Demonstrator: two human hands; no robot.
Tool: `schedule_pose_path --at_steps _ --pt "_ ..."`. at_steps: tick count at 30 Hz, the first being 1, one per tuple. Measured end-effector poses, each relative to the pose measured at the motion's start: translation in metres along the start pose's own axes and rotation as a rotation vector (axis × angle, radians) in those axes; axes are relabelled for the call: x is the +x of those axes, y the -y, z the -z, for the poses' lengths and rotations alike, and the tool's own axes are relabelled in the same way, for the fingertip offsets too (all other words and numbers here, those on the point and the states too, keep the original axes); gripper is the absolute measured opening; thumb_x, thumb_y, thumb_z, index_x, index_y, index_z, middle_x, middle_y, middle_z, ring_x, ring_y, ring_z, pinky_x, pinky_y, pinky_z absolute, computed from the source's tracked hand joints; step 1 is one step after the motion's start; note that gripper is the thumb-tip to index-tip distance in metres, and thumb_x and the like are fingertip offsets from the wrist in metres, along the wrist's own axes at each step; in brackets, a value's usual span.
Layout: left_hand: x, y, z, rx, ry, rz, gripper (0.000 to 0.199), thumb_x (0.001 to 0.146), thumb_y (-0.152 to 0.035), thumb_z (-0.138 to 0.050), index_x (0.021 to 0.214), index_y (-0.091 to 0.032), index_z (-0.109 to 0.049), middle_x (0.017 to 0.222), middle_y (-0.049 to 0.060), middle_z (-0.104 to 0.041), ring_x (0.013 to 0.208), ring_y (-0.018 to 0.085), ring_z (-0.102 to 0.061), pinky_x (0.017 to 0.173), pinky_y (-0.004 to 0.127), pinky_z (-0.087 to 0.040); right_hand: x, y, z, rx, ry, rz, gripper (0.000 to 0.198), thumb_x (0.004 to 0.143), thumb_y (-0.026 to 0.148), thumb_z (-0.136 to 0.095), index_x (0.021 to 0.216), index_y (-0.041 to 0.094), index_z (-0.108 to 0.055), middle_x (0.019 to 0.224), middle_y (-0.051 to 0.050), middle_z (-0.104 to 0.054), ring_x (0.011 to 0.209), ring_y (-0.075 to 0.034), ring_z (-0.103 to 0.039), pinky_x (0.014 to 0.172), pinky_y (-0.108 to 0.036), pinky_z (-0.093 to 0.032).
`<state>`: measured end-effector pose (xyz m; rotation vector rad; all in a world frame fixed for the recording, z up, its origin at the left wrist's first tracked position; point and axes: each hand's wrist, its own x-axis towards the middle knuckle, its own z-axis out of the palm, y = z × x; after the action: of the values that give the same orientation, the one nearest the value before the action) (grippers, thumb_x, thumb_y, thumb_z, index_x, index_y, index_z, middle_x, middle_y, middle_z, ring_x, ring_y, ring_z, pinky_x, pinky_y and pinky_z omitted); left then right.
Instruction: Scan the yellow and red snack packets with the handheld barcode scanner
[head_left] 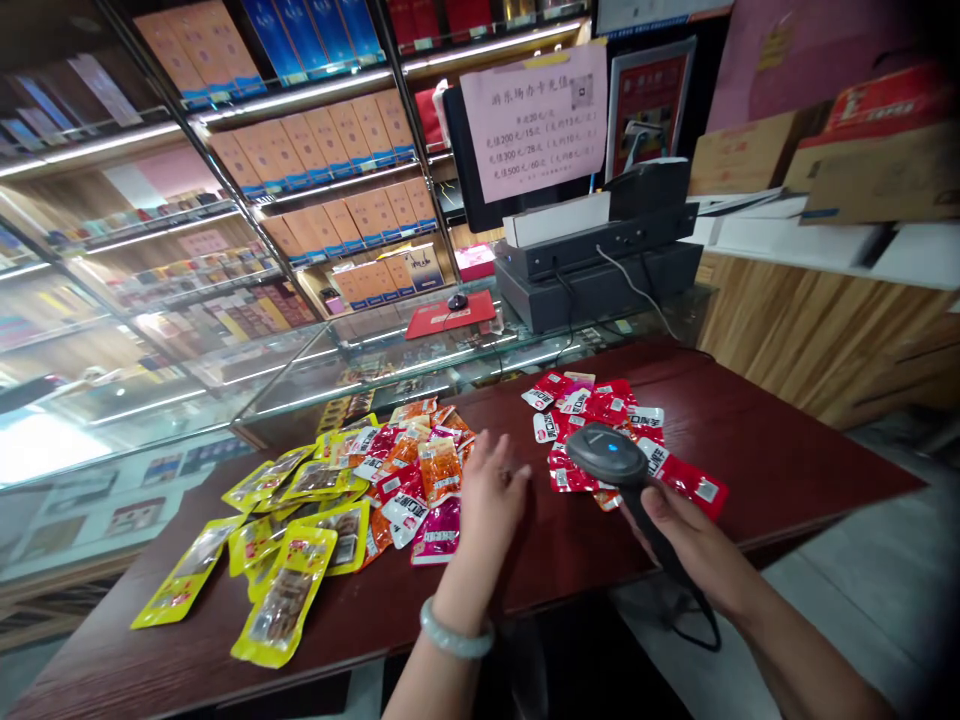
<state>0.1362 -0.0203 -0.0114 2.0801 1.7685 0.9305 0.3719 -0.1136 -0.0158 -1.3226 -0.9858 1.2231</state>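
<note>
My right hand (pixel 679 535) is wrapped round the handle of a black barcode scanner (pixel 606 455), its blue light showing on top. The scanner head hangs over a pile of red snack packets (pixel 600 405) on the right of the table. My left hand (pixel 495 490), a pale bangle (pixel 456 632) on its wrist, is over the table with fingers apart and nothing visible in it. Just left of that hand lies a mixed heap of orange, red and magenta snack packets (pixel 439 470). Yellow-edged snack packets (pixel 285 595) spread further left.
The dark red table (pixel 765 420) abuts a glass counter (pixel 300 375). On it are a red mouse pad (pixel 450 315) and a black cash drawer (pixel 600 285) below a monitor with a pink sign (pixel 536 125). Cardboard boxes (pixel 885 175) stand at right; stocked shelves (pixel 330 145) line the back.
</note>
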Motion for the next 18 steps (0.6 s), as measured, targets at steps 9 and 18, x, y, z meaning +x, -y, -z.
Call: schedule_pose_path --at_steps 9,18 --pt "0.03 -0.075 -0.05 0.313 0.396 -0.33 0.042 0.076 -0.04 -0.075 0.112 -0.02 -0.068 0.116 0.014 -0.069 0.113 0.03 -0.061 0.098 0.043 -0.044 -0.011 0.0 0.015 0.078 -0.082 -0.1 0.064 0.081 0.069 -0.063 0.124 0.022 -0.068 0.109 -0.011 -0.077 0.098 -0.031 -0.072 0.08 -0.037 -0.062" --pt "0.038 -0.009 -0.049 -0.195 0.253 0.169 0.017 0.089 -0.031 -0.057 0.084 -0.018 -0.067 0.076 0.003 -0.069 0.069 0.015 -0.061 0.065 0.025 -0.042 -0.019 -0.002 0.005 -0.015 0.081 -0.066 0.065 0.08 0.071 -0.061 0.127 0.026 -0.069 0.104 -0.011 -0.078 0.09 -0.03 -0.073 0.084 -0.041 -0.059"
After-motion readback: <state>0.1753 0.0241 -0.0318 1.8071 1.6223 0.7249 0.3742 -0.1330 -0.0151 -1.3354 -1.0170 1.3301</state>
